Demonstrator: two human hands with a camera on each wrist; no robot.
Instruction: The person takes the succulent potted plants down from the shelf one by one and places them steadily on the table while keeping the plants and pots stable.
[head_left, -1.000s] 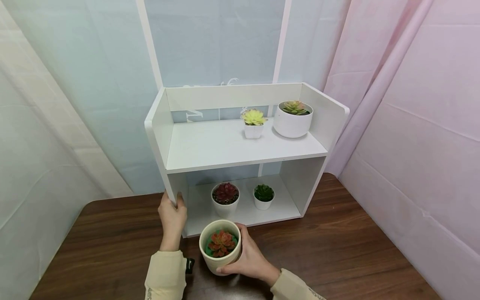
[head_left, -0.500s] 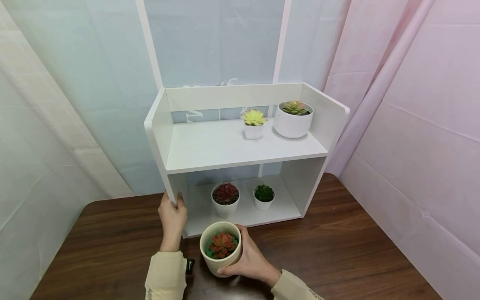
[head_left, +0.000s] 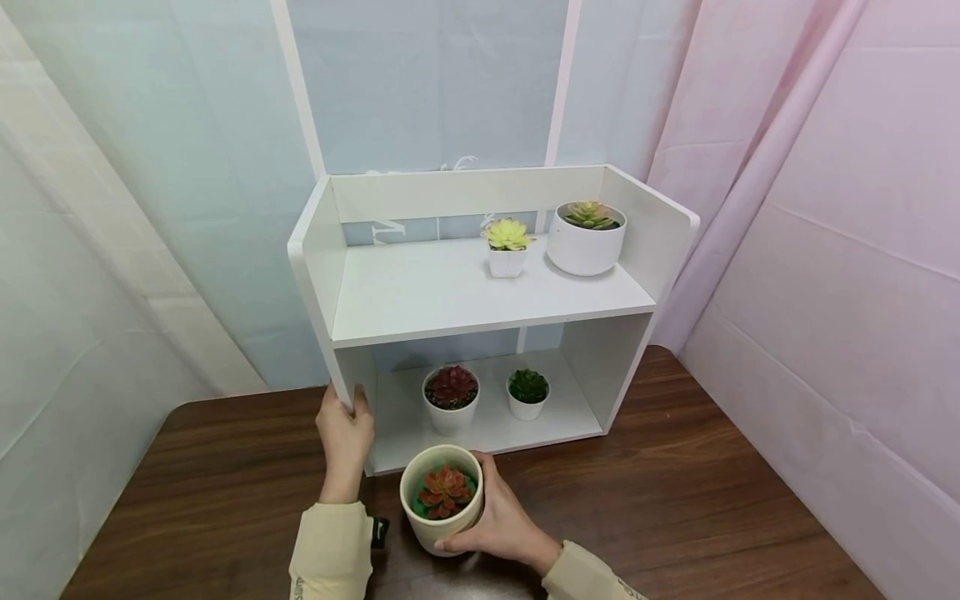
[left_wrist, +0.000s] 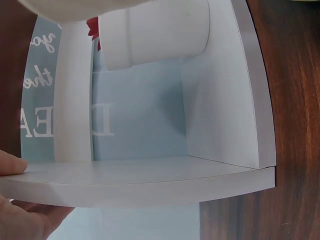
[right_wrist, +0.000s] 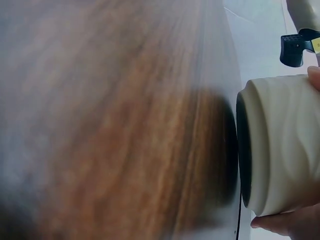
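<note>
My right hand (head_left: pixel 504 521) grips a cream flowerpot (head_left: pixel 439 533) from its right side, the thumb at the front and fingers round the back. Inside the pot is a red-orange succulent (head_left: pixel 445 492) over green filling. In the right wrist view the pot's dark base (right_wrist: pixel 243 150) shows above the wooden table. With my left hand (head_left: pixel 347 433) I hold the left side panel of a white two-tier shelf (head_left: pixel 480 292), thumb on its inner face and fingers outside. Close behind the cream pot, a white pot (head_left: pixel 452 417) with a dark red succulent stands on the lower tier.
A small white pot (head_left: pixel 527 409) with a dark green succulent shares the lower tier. Above stand a yellow-green succulent in a square pot (head_left: pixel 507 263) and a wide white pot (head_left: pixel 585 250) at the right panel. Brown wooden table (head_left: pixel 675 500) surrounds the shelf; fabric hangs behind.
The cream pot in my right hand has shifted very slightly toward me. My left hand keeps its place on the shelf panel.
</note>
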